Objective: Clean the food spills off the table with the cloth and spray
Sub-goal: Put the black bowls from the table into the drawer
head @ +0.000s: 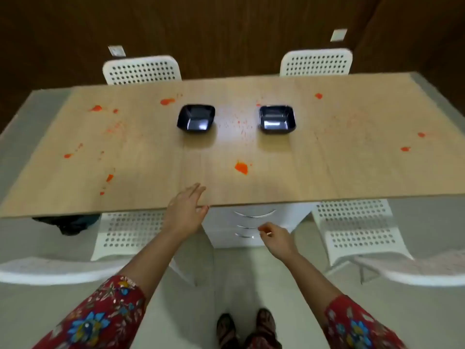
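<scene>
Orange spills point(241, 168), black bowls point(196, 118)

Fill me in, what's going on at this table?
A person stands at the near edge of the table. The left hand rests flat on that edge. The right hand hangs lower, before the drawers, fingers curled; whether it holds anything is unclear. Orange spills dot the top around two black bowls. No cloth or spray is in view, so wiping has not started.

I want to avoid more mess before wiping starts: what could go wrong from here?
The left bowl and right bowl stand amid orange splatter; a wiping pass could knock them. The left hand rests at the table edge, near the large orange blob, and might smear it.
</scene>
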